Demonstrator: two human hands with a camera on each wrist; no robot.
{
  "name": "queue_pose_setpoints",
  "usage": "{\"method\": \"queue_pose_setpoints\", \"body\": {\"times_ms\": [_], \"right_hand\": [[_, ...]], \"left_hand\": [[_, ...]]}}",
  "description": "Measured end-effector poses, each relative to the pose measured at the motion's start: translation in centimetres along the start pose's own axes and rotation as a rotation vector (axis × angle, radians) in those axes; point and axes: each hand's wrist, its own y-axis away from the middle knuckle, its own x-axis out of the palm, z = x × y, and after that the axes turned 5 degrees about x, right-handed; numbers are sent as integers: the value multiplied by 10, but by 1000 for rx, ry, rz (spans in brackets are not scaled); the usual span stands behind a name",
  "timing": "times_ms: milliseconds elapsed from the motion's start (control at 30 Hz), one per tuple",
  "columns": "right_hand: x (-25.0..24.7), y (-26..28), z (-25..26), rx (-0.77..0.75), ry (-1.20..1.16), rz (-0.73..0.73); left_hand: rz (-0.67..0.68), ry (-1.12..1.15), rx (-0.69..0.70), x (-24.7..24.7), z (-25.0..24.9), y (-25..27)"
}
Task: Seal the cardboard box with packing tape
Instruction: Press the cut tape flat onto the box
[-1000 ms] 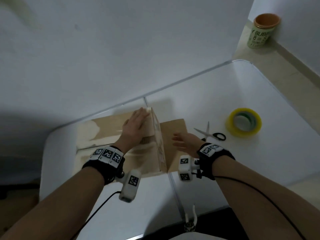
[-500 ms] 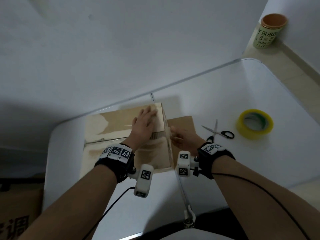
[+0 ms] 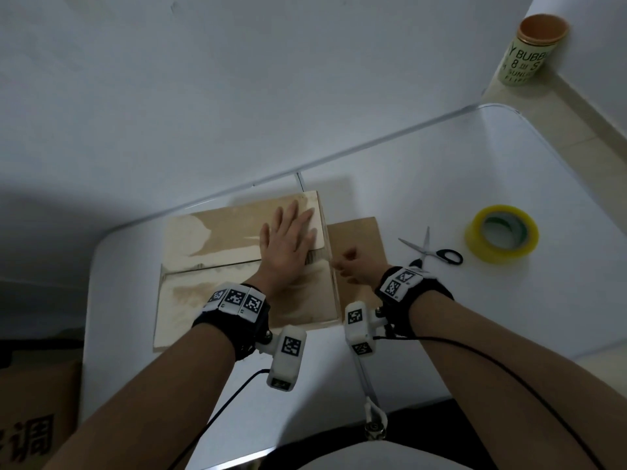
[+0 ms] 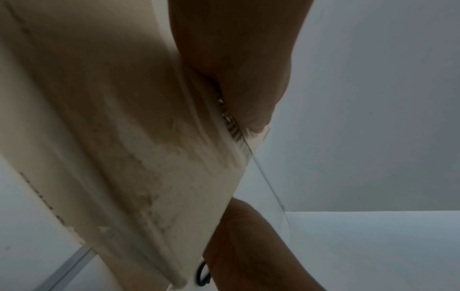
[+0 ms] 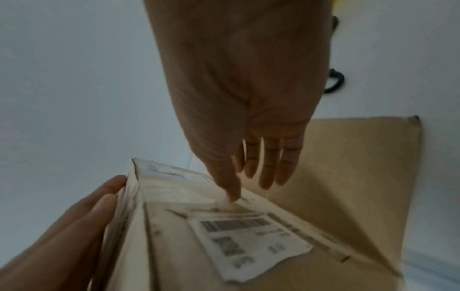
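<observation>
A worn cardboard box (image 3: 220, 239) lies on the white table (image 3: 441, 164) with its top flaps down. My left hand (image 3: 288, 242) presses flat on them near the right edge, fingers straight. My right hand (image 3: 349, 266) is against the box's right side. In the right wrist view, one fingertip (image 5: 231, 195) touches that side above a shipping label (image 5: 248, 240), and the other fingers are straight. A loose flap (image 3: 359, 239) lies flat on the table under this hand. A clear tape strip (image 4: 254, 187) hangs over the box's edge. The yellow tape roll (image 3: 502, 234) lies to the right.
Black-handled scissors (image 3: 431, 251) lie between the loose flap and the tape roll. A green cup (image 3: 532, 52) stands on the floor beyond the table's far right corner. Another cardboard carton (image 3: 34, 418) sits low at the left, beside the table.
My right hand has moved left from the loose flap up against the box's right side. The left hand stays flat on the top flaps.
</observation>
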Motion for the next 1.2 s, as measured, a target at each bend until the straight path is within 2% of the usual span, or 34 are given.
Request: {"method": "queue_pose_setpoints", "body": {"times_ms": [33,100,167,233,333,433,533,600,633,700,733,767,833,900,933,1000,1067,1200], "right_hand": [[-4,3,2,25,10,-34],[-12,6,11,16,-148,-53],[-13,10,22,-49,-291,37],[-4,14,33,-105,-276,136],[9,13,38,-92,-227,191],[7,13,29,20,-157,179],[-2,-2,6,147,209,233],[-9,-9,2,76,326,153],[-11,-11,7,-23,309,41],[-10,-4,33,-259,266,-242],[-8,-1,49,-362,246,-320],[-4,4,66,-430,271,-317],[9,11,93,-517,411,-195],[20,9,103,-520,649,-118],[23,5,102,-514,740,-124],[24,3,93,-497,790,-184],[19,4,80,-441,706,-282],[-3,16,48,-356,559,-472]], "left_hand": [[-2,12,-4,0,-1,0],[-8,46,-8,-2,-1,1],[-13,67,-5,-2,-1,2],[-14,62,1,-2,0,2],[1,65,4,-3,1,4],[-3,90,-4,-4,1,3],[-41,236,23,-13,0,4],[-122,393,56,-26,3,10],[-166,433,19,-34,9,13],[-235,350,-140,-50,31,22],[-242,248,-258,-60,43,27],[-217,135,-389,-69,56,33],[-94,-31,-608,-81,77,48],[-8,-13,-739,-87,85,65],[5,76,-774,-89,87,73],[1,238,-760,-90,90,84],[-1,259,-703,-94,87,86],[-171,332,-505,-97,64,61]]}}
